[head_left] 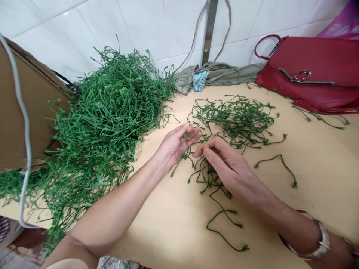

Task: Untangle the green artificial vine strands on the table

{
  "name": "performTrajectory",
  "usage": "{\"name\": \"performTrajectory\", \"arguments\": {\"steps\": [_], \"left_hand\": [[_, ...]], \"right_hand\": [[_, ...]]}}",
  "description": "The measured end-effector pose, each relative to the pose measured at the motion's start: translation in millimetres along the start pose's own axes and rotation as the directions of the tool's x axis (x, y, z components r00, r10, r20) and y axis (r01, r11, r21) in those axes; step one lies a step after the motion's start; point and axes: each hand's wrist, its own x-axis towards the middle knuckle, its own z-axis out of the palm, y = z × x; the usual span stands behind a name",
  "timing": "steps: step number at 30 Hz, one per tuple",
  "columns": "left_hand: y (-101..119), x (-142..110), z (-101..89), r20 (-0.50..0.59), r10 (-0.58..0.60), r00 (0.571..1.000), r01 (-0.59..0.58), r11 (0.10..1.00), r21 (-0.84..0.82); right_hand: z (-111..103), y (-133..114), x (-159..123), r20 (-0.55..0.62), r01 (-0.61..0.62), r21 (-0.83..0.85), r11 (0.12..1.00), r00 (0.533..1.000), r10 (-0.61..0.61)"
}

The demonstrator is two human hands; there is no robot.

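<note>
My left hand (176,144) lies palm up on the pale wooden table (308,164), fingers curled round a small bunch of green plastic stems (183,147). My right hand (224,164) is beside it, fingers bent and pinched over loose green stems (209,179) trailing toward me. A scattered cluster of thin stems (238,119) lies just beyond both hands. A big heap of the same green stems (109,116) fills the table's left side.
A red handbag (311,71) sits at the back right against the white tiled wall. A small clear cup (200,79) of blue bits stands by a grey cloth (224,73). Cardboard (17,104) and a white cable (25,149) are at the left.
</note>
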Motion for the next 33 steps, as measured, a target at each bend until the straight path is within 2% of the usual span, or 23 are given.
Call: {"name": "performTrajectory", "arguments": {"steps": [4,8,11,14,18,20,22,24,25,28,30,32,33], "left_hand": [[-2.7,0.7,-5.8,0.132,0.006,0.991,-0.014,0.998,0.064],[-7.1,-7.1,-1.7,0.225,-0.024,0.974,-0.018,0.983,0.183],[-9.0,-13.3,3.8,0.271,-0.051,0.961,-0.018,0.97,0.244],[-9.8,-14.7,7.2,0.253,-0.048,0.966,-0.015,0.97,0.242],[-8.7,-11.7,7.6,0.151,-0.113,0.982,0.079,0.974,0.211],[-7.0,-9.7,5.8,0.117,-0.114,0.986,0.094,0.982,0.165],[-5.2,-8.0,3.1,0.112,-0.076,0.991,0.066,0.993,0.095],[-4.2,-7.1,0.5,0.14,-0.05,0.989,0.041,0.997,0.068],[-4.1,-6.9,-0.4,0.165,-0.05,0.985,0.037,0.996,0.081],[-4.4,-6.1,-1.4,0.219,-0.035,0.975,-0.002,0.986,0.167],[-3.9,-4.9,-1.5,0.233,0.001,0.973,-0.052,0.975,0.214],[-2.9,-3.3,-2.3,0.237,0.046,0.97,-0.107,0.962,0.25],[-2.6,-2.5,-3.0,0.238,0.074,0.969,-0.138,0.953,0.269]], "right_hand": [[3.3,5.4,4.7,-0.092,-0.021,0.097,0.995,0.995,0.03],[3.8,9.6,8.9,-0.051,-0.054,0.184,0.981,0.997,0.065],[2.7,11.3,9.8,-0.033,-0.066,0.109,0.992,0.997,0.07],[0.9,11.6,9.9,-0.022,-0.02,0.026,0.999,1.0,0.021],[2.6,10.3,8.1,0.051,0.028,-0.067,0.997,0.998,-0.025],[6.9,10.6,5.7,0.103,0.104,-0.104,0.989,0.99,-0.093],[12.6,12.1,3.1,0.197,0.24,-0.131,0.962,0.957,-0.212],[17.3,14.2,1.6,0.276,0.345,-0.147,0.927,0.914,-0.296],[18.6,15.1,1.4,0.288,0.361,-0.159,0.919,0.907,-0.307],[15.6,14.8,2.3,0.257,0.355,-0.176,0.918,0.917,-0.305],[8.1,11.0,2.8,0.219,0.379,-0.13,0.916,0.912,-0.346],[-2.5,5.8,2.9,0.118,0.401,-0.09,0.912,0.913,-0.39],[-8.5,3.6,3.2,0.024,0.391,-0.098,0.915,0.92,-0.39]]}}
